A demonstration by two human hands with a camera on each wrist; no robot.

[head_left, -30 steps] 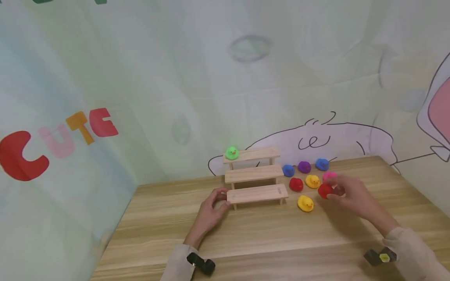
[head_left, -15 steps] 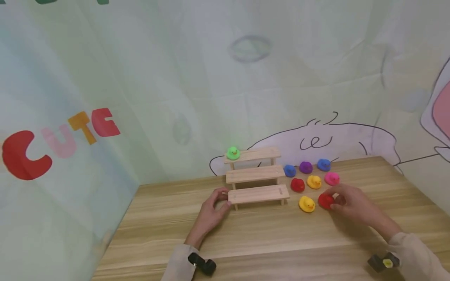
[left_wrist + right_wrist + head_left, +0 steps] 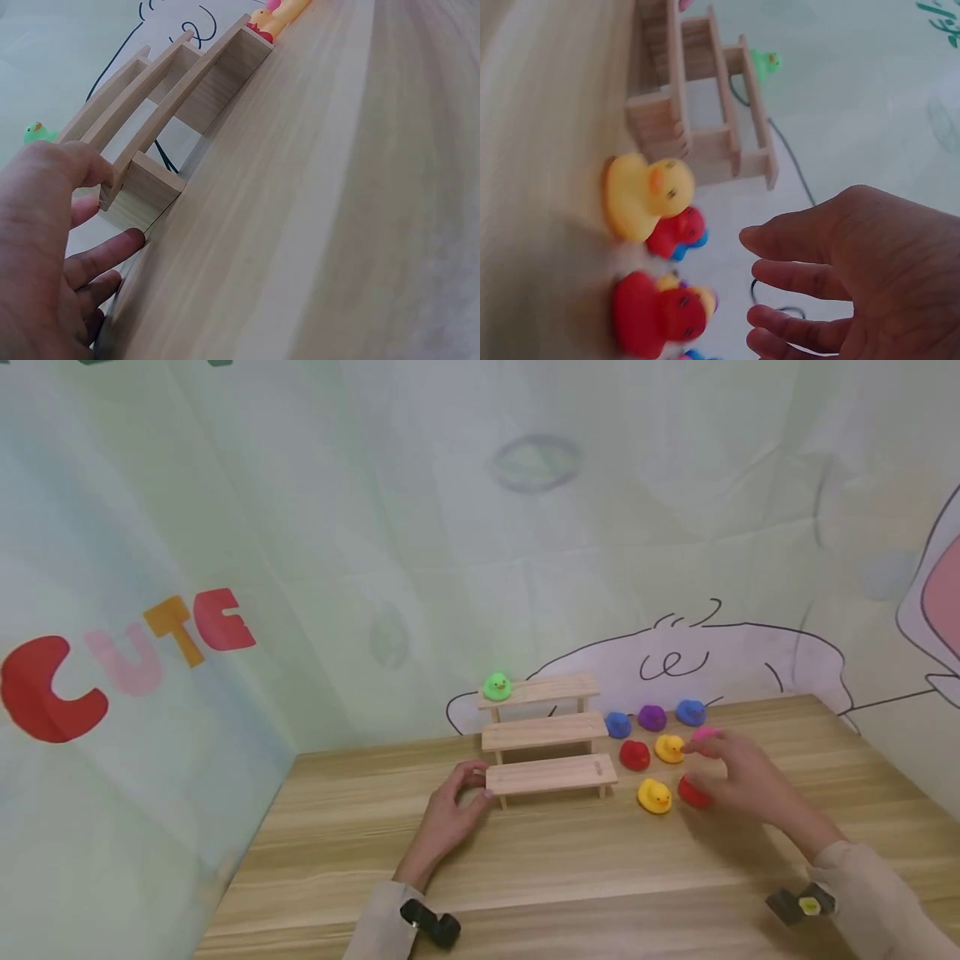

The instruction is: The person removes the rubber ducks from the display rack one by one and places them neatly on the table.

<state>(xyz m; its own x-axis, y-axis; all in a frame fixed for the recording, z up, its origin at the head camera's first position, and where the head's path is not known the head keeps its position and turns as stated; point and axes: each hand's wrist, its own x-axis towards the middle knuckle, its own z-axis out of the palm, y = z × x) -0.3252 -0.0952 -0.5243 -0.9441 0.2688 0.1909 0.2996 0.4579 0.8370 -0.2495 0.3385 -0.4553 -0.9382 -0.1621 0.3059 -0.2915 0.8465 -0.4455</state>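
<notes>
My left hand (image 3: 447,814) holds the left end of the lowest step of a three-tier wooden stand (image 3: 551,774), its thumb at the step's corner in the left wrist view. A green rubber duck (image 3: 497,687) sits at the left of the top tier. Over the ducks on the right, my right hand (image 3: 750,781) has its fingers spread and nothing in them. It partly covers a red rubber duck (image 3: 693,791) and a pink duck (image 3: 705,735) in the head view. The right wrist view shows the red duck (image 3: 649,315) standing apart from the fingers.
Beside the red duck stands a yellow duck (image 3: 655,796). Behind are another red duck (image 3: 634,756), a second yellow duck (image 3: 670,748), a purple duck (image 3: 652,717) and two blue ducks (image 3: 691,712). A printed cloth (image 3: 375,527) hangs behind the wooden table (image 3: 360,827).
My right hand set the red duck down on the table to the right of the front yellow duck, then let go and rose off it. The left hand stays at the stand.
</notes>
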